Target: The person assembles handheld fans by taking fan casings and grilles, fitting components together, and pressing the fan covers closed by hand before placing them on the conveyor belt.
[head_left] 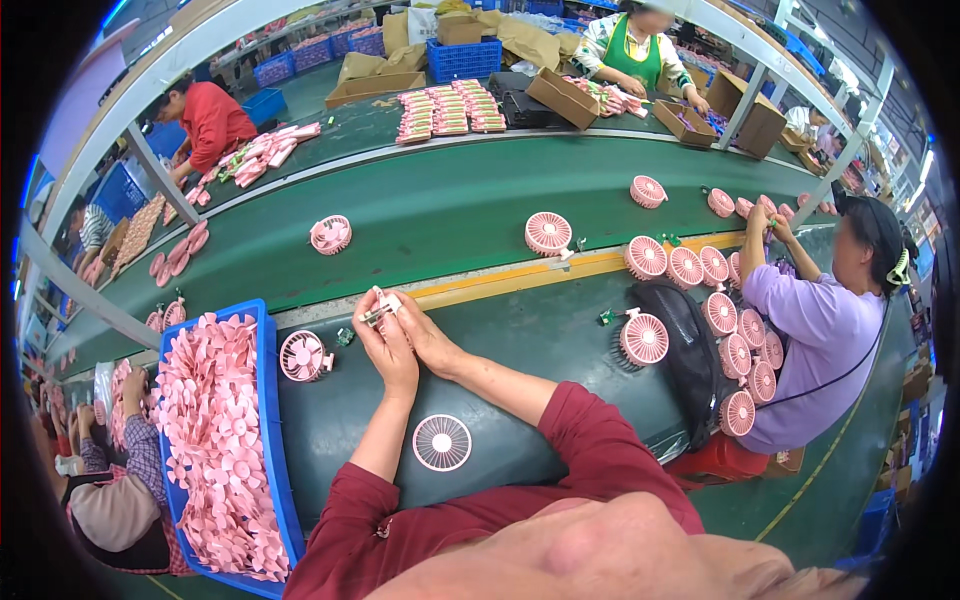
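Note:
In front of my body, both hands meet over a small pink fan part [379, 313], of which only an edge shows between the fingers. My left hand [388, 348] is closed on its near side. My right hand [426, 338] is closed against it from the right. Just left of my hands lies a round pink fan head [303, 356], with a small green circuit board [345, 337] beside it. A round slatted grille [442, 443] lies flat on the dark green worktop [500, 400], near my forearms.
A blue crate [272, 430] heaped with pink fan blades [215, 440] stands at my left. Beyond the yellow edge, the green conveyor belt [430, 215] carries fan heads. A black bag [680, 345] and several fan heads lie at right, near a co-worker in purple [815, 320].

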Demonstrator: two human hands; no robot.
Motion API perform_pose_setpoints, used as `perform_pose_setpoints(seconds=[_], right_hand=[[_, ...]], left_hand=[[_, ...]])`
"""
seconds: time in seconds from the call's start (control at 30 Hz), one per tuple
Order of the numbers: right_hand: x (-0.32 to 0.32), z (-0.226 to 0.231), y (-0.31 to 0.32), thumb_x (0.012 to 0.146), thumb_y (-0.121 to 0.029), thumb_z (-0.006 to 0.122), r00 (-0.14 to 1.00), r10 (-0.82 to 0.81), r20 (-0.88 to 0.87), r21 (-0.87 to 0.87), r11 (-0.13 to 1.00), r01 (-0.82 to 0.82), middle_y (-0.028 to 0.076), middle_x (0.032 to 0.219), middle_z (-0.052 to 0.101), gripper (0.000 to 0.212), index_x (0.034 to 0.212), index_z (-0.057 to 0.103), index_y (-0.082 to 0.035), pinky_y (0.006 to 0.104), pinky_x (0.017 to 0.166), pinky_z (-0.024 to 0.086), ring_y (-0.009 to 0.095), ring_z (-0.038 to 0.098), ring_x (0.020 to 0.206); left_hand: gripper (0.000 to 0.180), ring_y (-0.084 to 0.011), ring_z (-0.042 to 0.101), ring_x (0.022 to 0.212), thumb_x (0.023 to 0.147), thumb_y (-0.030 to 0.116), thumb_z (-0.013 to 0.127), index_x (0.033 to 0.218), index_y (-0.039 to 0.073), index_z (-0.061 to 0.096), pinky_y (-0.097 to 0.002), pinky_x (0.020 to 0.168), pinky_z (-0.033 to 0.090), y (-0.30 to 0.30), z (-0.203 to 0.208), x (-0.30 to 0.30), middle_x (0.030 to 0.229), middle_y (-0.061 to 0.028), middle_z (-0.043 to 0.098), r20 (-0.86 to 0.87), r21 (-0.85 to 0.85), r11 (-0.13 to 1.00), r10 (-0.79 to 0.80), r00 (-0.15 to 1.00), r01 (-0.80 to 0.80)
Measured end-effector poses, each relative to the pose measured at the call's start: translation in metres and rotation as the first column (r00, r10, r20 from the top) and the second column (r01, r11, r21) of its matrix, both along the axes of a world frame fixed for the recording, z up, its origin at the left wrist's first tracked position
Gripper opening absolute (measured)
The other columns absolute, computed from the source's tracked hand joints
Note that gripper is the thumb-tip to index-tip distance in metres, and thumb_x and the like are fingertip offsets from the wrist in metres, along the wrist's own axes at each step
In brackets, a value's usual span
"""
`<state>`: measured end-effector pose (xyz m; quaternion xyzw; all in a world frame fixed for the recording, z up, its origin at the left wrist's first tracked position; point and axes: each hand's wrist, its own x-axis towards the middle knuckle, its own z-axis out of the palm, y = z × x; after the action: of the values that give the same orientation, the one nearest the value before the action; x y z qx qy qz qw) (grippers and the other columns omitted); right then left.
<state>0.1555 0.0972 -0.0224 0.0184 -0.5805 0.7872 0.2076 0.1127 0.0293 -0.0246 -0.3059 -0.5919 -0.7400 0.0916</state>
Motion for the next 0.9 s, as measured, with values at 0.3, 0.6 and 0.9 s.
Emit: perform_pose_setpoints(seconds=[0.3,0.6,0.9], right_hand=[[-0.019,-0.006,0.066,0.104,-0.042,0.041,0.954,-0.270,0.129,0.113,0.960,0.256,0.008,0.124,0.054,0.048,0.134,0.044,-0.004,0.0314,0.100,0.041,0.016,0.051,0.117],[0.032,0.007,0.133,0.080,-0.030,0.074,0.684,-0.712,-0.160,0.911,0.161,0.381,0.024,0.141,0.042,0.062,0.132,0.051,-0.006,0.0484,0.103,0.039,0.042,0.043,0.127],[0.127,0.014,0.006,0.072,-0.049,0.076,0.944,0.228,0.240,0.955,0.119,-0.272,0.014,0.146,0.041,0.086,0.143,0.042,-0.013,0.0597,0.115,0.019,0.035,0.033,0.139]], left_hand=[[0.049,-0.0302,0.052,0.121,0.099,0.023,0.054,0.139,0.000,0.039,-0.0392,0.102,0.041,0.049,0.005,-0.030,0.130,-0.0213,0.052,0.071,-0.202,0.965,-0.154,0.986,0.165],[0.068,-0.0450,0.039,0.128,0.086,0.024,0.067,0.139,-0.004,0.036,-0.0503,0.107,0.033,0.060,-0.020,-0.195,0.139,-0.0264,0.042,-0.510,-0.476,0.758,0.175,0.842,-0.446],[0.074,-0.0455,0.043,0.129,0.088,0.038,0.063,0.144,0.000,0.035,-0.0510,0.103,0.042,0.073,-0.038,-0.304,0.144,-0.0268,0.041,-0.277,-0.773,0.484,0.324,0.905,-0.410]])
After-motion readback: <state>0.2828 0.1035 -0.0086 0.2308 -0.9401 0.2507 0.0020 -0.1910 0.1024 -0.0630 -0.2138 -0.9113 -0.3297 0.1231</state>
